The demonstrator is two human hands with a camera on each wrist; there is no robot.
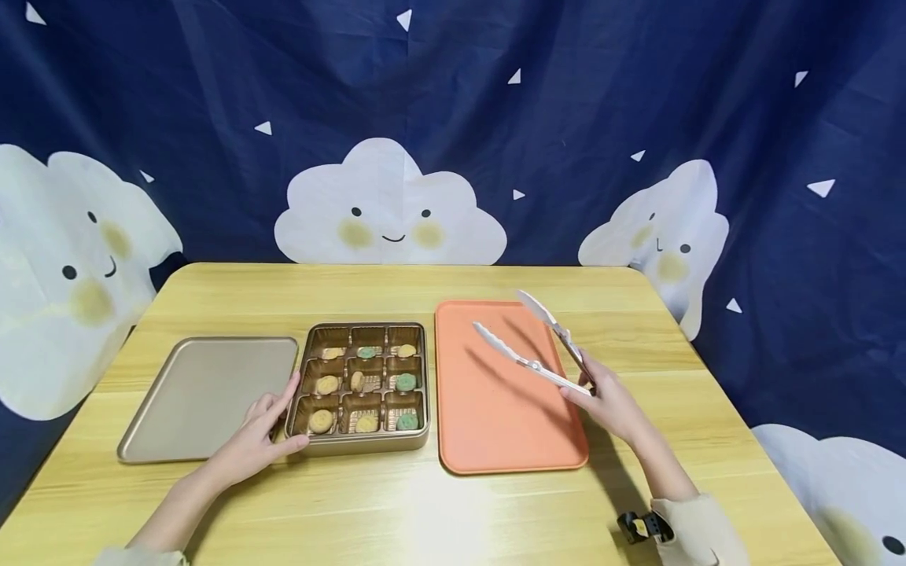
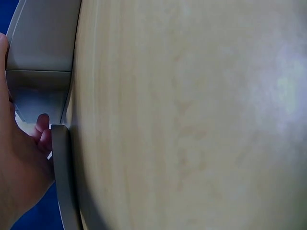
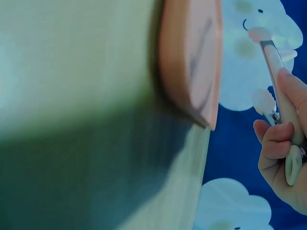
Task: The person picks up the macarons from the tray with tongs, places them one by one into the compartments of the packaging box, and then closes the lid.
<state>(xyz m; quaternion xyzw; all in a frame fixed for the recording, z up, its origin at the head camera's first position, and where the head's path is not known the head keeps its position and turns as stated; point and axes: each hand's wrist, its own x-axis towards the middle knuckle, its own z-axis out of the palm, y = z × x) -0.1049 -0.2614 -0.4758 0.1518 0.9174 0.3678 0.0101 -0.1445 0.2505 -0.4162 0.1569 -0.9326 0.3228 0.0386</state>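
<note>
My left hand is at the left front corner of a bronze-coloured cookie tin, index finger along its left side and thumb at the front. Inside, a brown plastic insert divides it into compartments holding yellow cookies and green cookies. The cookie in the middle compartment leans upright. My right hand grips silver tongs, whose arms are spread with nothing between the tips. They hover over an orange tray. In the right wrist view, fingers wrap round the tongs.
A flat bronze-coloured lid lies left of the tin, partly under the left hand's side in the head view. The wooden table has its far edge against a dark blue curtain with white clouds.
</note>
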